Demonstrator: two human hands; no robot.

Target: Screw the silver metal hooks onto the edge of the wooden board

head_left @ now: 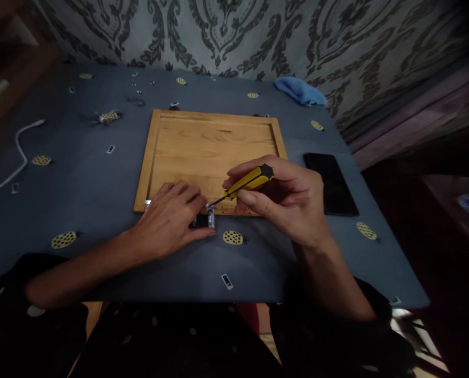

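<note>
As the wooden panel [214,144] lies flat, your left hand [170,221], at its 6 o'clock edge, seems in this dim light to hold a small metal fitting [211,218] between thumb and fingers. Your right hand [295,198] pinches a yellow-and-black screwdriver [250,181], its tip at the fitting, pointing to 8 o'clock. Beyond the panel, a black phone [332,184] lies at 3 o'clock, a blue cloth [300,91] at 2, a white cable [20,147] at 9.

This looks like a room in a home. An ornately patterned wall [222,31] rises behind a blue pineapple-print table cover [187,283], where a phone [332,184], a white cable [21,149] and a blue cloth [300,91] lie
</note>
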